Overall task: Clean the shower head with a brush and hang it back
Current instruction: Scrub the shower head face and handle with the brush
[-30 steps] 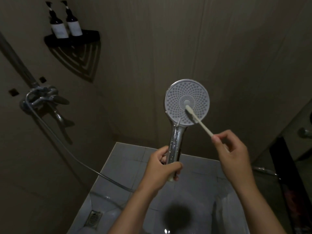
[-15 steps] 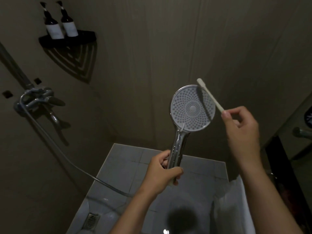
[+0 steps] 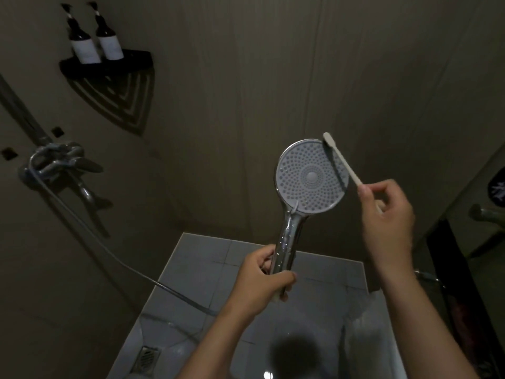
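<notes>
- In the middle of the shower stall, the left hand (image 3: 262,280) grips the chrome handle of the shower head (image 3: 310,177), holding it upright with the nozzle face toward the camera.
- The right hand (image 3: 386,214) pinches the brush (image 3: 341,157), whose head lies at the face's upper right rim.
- A hose (image 3: 109,253) runs left to the wall tap (image 3: 58,162).

brush (image 3: 343,161) tip: shower head (image 3: 300,187) ctr → upper-R rim | R hand (image 3: 388,214) up + rightward | vs 1 s ago
</notes>
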### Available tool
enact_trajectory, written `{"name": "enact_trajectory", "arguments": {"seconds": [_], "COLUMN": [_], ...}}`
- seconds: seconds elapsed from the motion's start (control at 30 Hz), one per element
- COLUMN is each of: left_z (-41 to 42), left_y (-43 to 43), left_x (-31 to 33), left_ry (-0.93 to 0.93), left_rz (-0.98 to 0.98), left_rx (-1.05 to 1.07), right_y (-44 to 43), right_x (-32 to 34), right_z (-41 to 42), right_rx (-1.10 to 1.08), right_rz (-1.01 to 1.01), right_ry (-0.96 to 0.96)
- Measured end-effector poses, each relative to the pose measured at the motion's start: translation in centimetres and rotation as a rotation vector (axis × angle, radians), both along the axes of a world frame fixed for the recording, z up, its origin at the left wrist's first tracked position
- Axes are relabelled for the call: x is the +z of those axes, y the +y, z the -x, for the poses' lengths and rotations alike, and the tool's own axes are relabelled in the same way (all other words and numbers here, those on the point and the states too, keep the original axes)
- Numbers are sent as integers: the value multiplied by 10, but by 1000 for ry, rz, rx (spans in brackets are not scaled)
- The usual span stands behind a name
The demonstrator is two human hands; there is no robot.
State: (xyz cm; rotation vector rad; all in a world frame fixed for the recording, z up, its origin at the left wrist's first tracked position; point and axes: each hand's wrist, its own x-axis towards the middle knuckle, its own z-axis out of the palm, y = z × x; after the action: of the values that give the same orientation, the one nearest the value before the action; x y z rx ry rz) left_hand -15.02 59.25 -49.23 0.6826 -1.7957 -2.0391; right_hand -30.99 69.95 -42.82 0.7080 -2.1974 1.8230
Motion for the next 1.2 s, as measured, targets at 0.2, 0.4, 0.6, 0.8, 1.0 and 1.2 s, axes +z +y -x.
{"name": "enact_trajectory", "arguments": {"seconds": [0.2, 0.4, 0.6, 0.8, 1.0, 1.2], "left_z": [4, -7, -8, -5, -2, -6], "left_y": [0, -5, -5, -7, -4, -11], "left_x": [2, 1, 5, 7, 4, 3], "left_ry": [34, 21, 45, 38, 43, 40], "left_rz": [-38, -34, -4, 29, -31, -28], "left_rx": [43, 19, 11, 11, 53, 52], "right_y": [-7, 3, 10, 12, 6, 13], "right_x": [-15, -1, -9, -8, -14, -13], "right_z": [-30, -3, -1, -8, -25, -4], "right_rx": [309, 69, 35, 57, 393, 209], "right_rz": [-132, -67, -36, 62, -160, -81], "right_ry": [-35, 31, 1, -36, -74, -57]}}
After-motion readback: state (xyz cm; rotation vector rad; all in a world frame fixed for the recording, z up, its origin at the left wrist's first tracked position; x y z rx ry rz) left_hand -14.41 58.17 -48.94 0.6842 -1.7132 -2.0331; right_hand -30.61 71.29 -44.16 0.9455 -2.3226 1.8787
